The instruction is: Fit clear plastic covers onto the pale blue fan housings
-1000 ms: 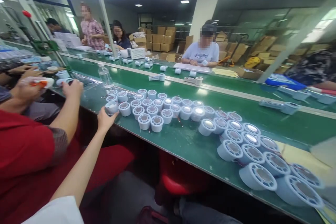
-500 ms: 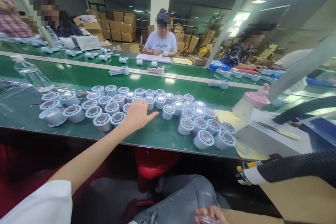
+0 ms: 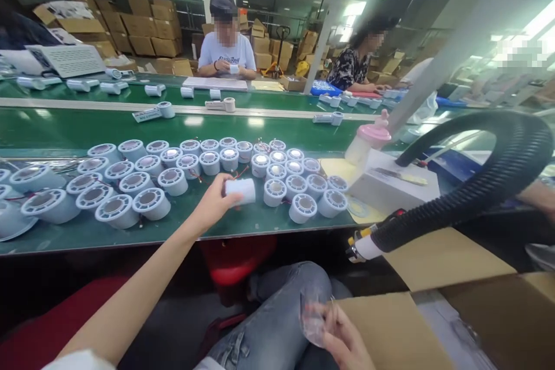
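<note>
My left hand (image 3: 215, 203) is closed round a pale blue-white cylindrical housing (image 3: 243, 191), tipped on its side just above the green bench. Several like housings with slotted round tops, such as one near the front (image 3: 114, 208), stand in groups on both sides of it, some with thin red wires. Low over my lap, my right hand (image 3: 338, 329) grips a clear plastic cup-shaped piece (image 3: 313, 319); its fingers partly show through the clear wall.
A black flexible hose (image 3: 468, 196) arches over the right side. Beside it stand a white box (image 3: 394, 185) and a pink-lidded bottle (image 3: 368, 140). An open cardboard box (image 3: 390, 324) is at lower right. Across the green conveyor (image 3: 269, 133), co-workers sit with handheld parts (image 3: 156, 111) before them.
My left hand has lifted one housing out of the group and tipped it sideways. My right hand has risen with the clear piece. The view has turned right.
</note>
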Action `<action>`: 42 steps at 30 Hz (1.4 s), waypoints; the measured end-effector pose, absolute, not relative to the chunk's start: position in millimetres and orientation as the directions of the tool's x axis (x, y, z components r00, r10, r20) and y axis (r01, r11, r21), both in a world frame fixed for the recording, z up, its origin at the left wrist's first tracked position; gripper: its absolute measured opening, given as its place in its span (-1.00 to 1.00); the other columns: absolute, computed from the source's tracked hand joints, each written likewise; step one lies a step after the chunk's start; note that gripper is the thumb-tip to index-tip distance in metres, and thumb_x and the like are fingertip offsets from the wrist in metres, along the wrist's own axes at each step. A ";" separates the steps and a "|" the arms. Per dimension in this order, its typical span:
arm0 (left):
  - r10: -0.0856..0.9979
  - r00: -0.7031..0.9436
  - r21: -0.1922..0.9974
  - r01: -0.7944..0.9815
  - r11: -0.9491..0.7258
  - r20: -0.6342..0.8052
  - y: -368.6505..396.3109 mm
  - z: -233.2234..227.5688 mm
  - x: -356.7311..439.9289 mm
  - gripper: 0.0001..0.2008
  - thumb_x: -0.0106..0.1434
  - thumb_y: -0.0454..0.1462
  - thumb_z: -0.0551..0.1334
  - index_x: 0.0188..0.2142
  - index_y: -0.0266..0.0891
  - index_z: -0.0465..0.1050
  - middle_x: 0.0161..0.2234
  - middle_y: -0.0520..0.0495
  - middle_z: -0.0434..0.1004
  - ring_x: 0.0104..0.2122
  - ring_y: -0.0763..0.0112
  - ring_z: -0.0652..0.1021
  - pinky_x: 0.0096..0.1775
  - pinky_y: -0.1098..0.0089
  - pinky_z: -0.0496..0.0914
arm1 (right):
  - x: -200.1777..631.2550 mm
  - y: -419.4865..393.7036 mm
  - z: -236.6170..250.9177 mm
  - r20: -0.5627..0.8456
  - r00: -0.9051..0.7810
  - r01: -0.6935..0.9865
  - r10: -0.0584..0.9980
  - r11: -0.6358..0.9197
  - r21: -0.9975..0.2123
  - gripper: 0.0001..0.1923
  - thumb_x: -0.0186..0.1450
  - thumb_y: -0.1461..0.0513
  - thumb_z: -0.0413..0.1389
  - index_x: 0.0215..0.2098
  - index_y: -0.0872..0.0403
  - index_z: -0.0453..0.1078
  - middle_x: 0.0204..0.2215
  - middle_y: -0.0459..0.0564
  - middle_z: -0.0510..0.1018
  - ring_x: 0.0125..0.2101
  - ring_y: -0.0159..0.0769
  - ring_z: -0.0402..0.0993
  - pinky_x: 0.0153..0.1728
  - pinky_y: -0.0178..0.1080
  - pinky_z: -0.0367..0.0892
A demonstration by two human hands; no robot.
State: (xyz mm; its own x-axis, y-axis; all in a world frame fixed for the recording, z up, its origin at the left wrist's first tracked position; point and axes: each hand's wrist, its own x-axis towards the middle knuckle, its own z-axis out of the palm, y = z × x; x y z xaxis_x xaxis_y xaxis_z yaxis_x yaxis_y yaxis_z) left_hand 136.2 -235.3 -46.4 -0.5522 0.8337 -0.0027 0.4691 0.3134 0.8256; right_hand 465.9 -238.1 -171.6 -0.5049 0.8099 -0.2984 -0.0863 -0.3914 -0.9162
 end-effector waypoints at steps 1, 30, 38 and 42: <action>0.863 -0.502 0.869 0.400 0.292 -0.059 -250.5 -48.3 144.9 -0.56 0.17 -0.08 0.00 -0.03 -0.28 0.25 -0.25 -0.20 0.56 -0.36 0.16 0.60 -0.39 0.23 0.50 | 462.9 -238.8 -166.1 -0.191 -0.539 -0.024 0.820 -0.242 -0.970 -0.66 0.08 0.01 0.30 -0.38 0.09 0.44 -0.17 0.15 0.55 -0.14 0.01 0.54 -0.18 -0.10 0.48; 0.995 0.031 0.852 0.519 0.067 -0.097 -297.1 -77.4 233.0 -0.78 0.25 -0.11 0.22 -0.18 -0.15 0.48 -0.21 -0.06 0.46 -0.22 0.30 0.49 -0.11 0.31 0.38 | 431.3 -227.0 -85.9 0.029 -0.817 0.409 0.575 0.616 -0.673 -0.78 0.13 0.39 0.23 -0.27 0.03 0.45 0.10 0.09 0.34 0.05 -0.06 0.34 -0.02 -0.03 0.41; 0.986 0.156 0.873 0.470 -0.127 0.059 -301.1 -105.8 228.0 -0.39 -0.04 -0.08 0.46 0.03 -0.02 0.45 0.07 -0.16 0.25 0.06 0.11 0.40 0.09 0.14 0.35 | 433.6 -228.6 -81.8 -0.051 -0.665 0.271 0.745 0.177 -0.946 -0.77 0.25 0.21 0.13 -0.55 0.09 0.43 -0.19 0.05 0.45 -0.20 -0.26 0.47 -0.29 -0.28 0.42; 0.972 0.233 0.894 0.425 -0.139 0.040 -303.2 -114.0 231.7 -0.36 0.01 -0.12 0.44 0.11 -0.02 0.38 0.25 -0.21 0.14 0.20 0.04 0.30 0.19 0.05 0.24 | 436.3 -226.1 -85.2 -0.122 -0.597 0.198 0.793 -0.002 -0.980 -0.75 0.16 0.19 0.21 -0.63 0.09 0.38 -0.26 0.04 0.51 -0.26 -0.25 0.49 -0.40 -0.31 0.42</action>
